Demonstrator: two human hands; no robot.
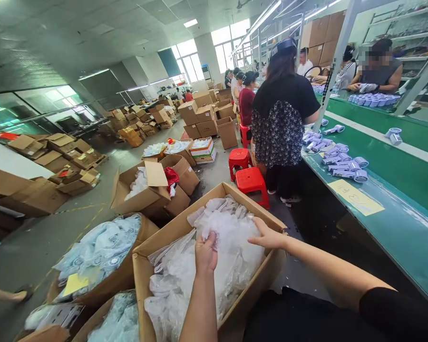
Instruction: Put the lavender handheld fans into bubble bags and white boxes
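Observation:
A large cardboard box (140, 270) stands in front of me, filled with clear plastic bags (178, 266). Over the middle of it, my left hand (206, 254) is closed with the thumb on top, pinching a bunched, milky-looking plastic bag (221, 228). My right hand (267, 235) is at the box's right side, thumb and fingers apart, at the edge of the same bunch. Whether its fingertips touch the plastic I cannot tell.
At right runs a green workbench (385, 228) with several lilac handheld fans (345, 164) and a yellow paper (356, 197). Red stools (251, 180) and a standing person (283, 114) are ahead. At left, boxes hold light-blue bagged items (103, 242).

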